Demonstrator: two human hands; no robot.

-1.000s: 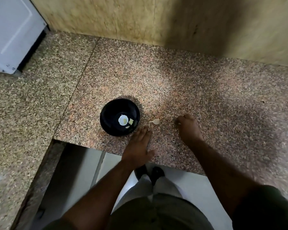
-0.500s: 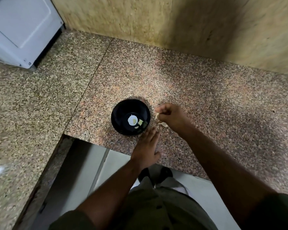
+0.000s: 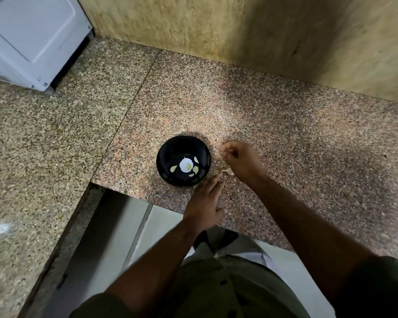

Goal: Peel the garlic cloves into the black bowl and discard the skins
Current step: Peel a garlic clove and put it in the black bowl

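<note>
Counter: white appliance far-left; right hand fingers curled, contents unclear; left hand flat.

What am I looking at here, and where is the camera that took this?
No machine here: a person wears one camera on the head, looking down at their own two arms. They stand at a speckled stone counter. On it sits a black bowl with a few pale peeled garlic pieces inside. The left hand lies flat, fingers straight, beside the bowl. The right hand has curled fingers and seems to pinch something small and pale; I cannot tell what. A pale garlic scrap lies on the counter just beneath it. A white appliance stands at upper left.
</note>
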